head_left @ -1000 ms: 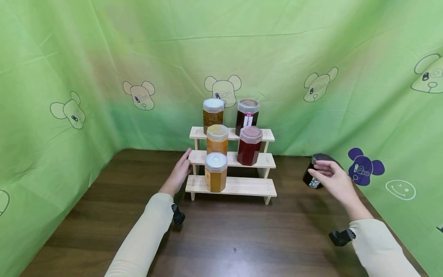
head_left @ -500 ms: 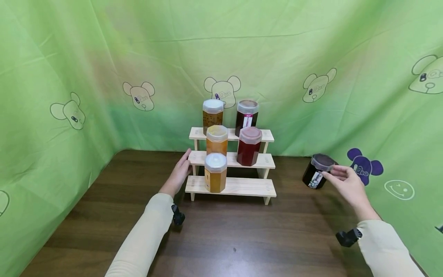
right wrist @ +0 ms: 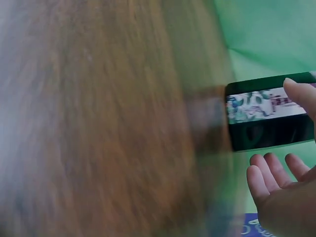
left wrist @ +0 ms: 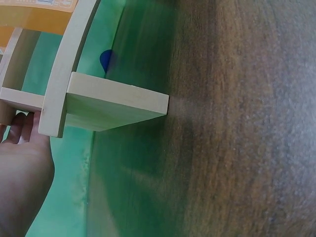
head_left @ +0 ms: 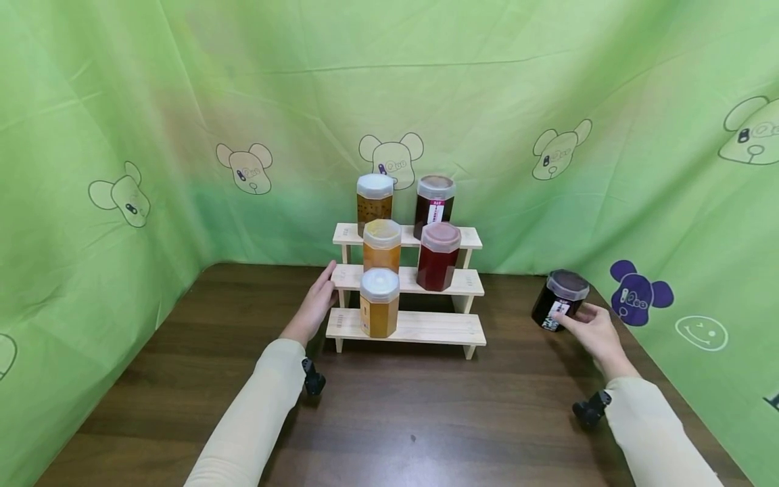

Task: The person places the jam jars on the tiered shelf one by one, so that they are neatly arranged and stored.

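Observation:
My right hand (head_left: 596, 331) is at a dark jam jar (head_left: 556, 301), which stands on the brown table at the right. In the right wrist view the thumb lies over the label of the dark jar (right wrist: 269, 111), while the fingers (right wrist: 269, 173) show a gap from its side. At the left end of a three-tier wooden stand (head_left: 438, 328), my left hand (head_left: 316, 308) holds the middle board. The left wrist view has its fingers (left wrist: 24, 128) reaching under that board; the thumb's contact is hidden there.
An amber jar (head_left: 380, 308) stands on the bottom tier. Above it are an orange jar (head_left: 381, 250) and a red jar (head_left: 438, 260), then a brown speckled jar (head_left: 374, 206) and another dark jar (head_left: 433, 206). A green cloth (head_left: 292, 88) surrounds the table (head_left: 389, 419).
My right hand drew back to the right of the dark jar, then came lower and in beside it, thumb at its label. The jar and my left hand have stayed in place.

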Tool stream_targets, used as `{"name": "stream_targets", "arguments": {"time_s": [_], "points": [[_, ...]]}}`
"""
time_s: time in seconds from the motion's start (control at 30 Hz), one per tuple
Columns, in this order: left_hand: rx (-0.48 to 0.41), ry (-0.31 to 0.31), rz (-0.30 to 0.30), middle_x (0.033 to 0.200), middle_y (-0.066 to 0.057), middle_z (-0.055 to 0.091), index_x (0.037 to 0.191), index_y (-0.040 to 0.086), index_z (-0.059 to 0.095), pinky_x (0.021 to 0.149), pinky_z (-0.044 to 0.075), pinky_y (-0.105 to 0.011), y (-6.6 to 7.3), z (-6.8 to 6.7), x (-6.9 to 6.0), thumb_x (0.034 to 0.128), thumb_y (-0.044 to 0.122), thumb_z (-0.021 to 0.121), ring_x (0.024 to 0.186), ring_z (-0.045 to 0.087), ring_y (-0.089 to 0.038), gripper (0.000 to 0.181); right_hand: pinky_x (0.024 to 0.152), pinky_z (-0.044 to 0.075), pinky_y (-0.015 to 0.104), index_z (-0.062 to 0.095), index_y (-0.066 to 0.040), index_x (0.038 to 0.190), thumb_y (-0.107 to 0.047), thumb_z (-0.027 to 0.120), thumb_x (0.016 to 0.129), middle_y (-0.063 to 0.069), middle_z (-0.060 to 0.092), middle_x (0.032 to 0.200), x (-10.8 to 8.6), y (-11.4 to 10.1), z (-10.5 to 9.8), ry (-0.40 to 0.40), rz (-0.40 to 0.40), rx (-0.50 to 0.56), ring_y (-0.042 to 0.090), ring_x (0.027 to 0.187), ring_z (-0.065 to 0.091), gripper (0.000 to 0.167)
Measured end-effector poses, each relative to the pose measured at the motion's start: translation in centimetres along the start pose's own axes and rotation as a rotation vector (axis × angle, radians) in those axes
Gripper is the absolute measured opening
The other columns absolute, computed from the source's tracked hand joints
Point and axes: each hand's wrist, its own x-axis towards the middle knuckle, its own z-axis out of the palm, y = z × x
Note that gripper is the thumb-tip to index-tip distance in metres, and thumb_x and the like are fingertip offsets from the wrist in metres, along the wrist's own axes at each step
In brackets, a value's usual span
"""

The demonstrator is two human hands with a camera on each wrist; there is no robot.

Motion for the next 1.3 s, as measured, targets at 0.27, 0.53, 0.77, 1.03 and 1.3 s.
{"name": "stream_targets", "arguments": {"time_s": [0.27, 0.53, 0.77, 1.03, 1.3], "points": [[0.002, 0.006, -0.005, 0.167, -0.003, 0.011, 0.163, 0.019, 0.015, 0.119, 0.025, -0.044, -0.1, 0.0, 0.0, 0.1062, 0.018, 0.025, 0.149, 0.019, -0.024, 0.058, 0.072, 0.046, 0.011, 0.045, 0.015, 0.132, -0.030, 0.071, 0.094, -0.007, 0.058, 0.096, 0.8, 0.4, 1.2, -0.002, 0.004, 0.072, -0.007, 0.081, 0.052, 0.065], [0.003, 0.020, -0.010, 0.167, -0.004, 0.011, 0.163, 0.019, 0.016, 0.119, 0.026, -0.045, -0.1, -0.1, 0.1, 0.1056, 0.017, 0.026, 0.149, 0.020, -0.024, 0.058, 0.072, 0.046, 0.013, 0.045, 0.011, 0.131, -0.035, 0.073, 0.092, 0.002, 0.060, 0.100, 1.5, 0.2, 1.7, 0.017, 0.004, 0.031, -0.003, 0.082, 0.053, 0.066], [0.005, 0.004, -0.008, 0.167, -0.003, 0.010, 0.163, 0.019, 0.014, 0.119, 0.025, -0.045, -0.2, -0.1, 0.1, 0.1061, 0.018, 0.026, 0.150, 0.017, -0.024, 0.058, 0.076, 0.042, 0.018, 0.027, 0.011, 0.143, -0.034, 0.074, 0.091, 0.026, 0.047, 0.129, 1.7, 0.4, 2.2, 0.055, 0.056, 0.030, 0.020, 0.103, 0.050, 0.083], [-0.005, -0.023, -0.016, 0.167, -0.002, 0.007, 0.163, 0.021, 0.013, 0.119, 0.023, -0.046, -0.1, -0.2, 0.3, 0.1072, 0.018, 0.025, 0.151, 0.012, -0.023, 0.057, 0.087, 0.042, 0.033, 0.025, 0.010, 0.146, -0.040, 0.073, 0.090, 0.031, 0.043, 0.135, 1.9, 0.9, 2.3, 0.079, 0.078, 0.009, 0.038, 0.119, 0.045, 0.089], [-0.001, -0.014, -0.012, 0.167, -0.004, 0.007, 0.163, 0.019, 0.013, 0.119, 0.024, -0.046, 0.2, -0.2, 0.1, 0.1067, 0.017, 0.025, 0.151, 0.013, -0.025, 0.058, 0.091, 0.042, 0.042, 0.031, 0.011, 0.142, -0.038, 0.074, 0.090, 0.032, 0.047, 0.131, 1.7, 0.7, 2.4, 0.097, 0.054, -0.025, 0.041, 0.116, 0.047, 0.084]]}}
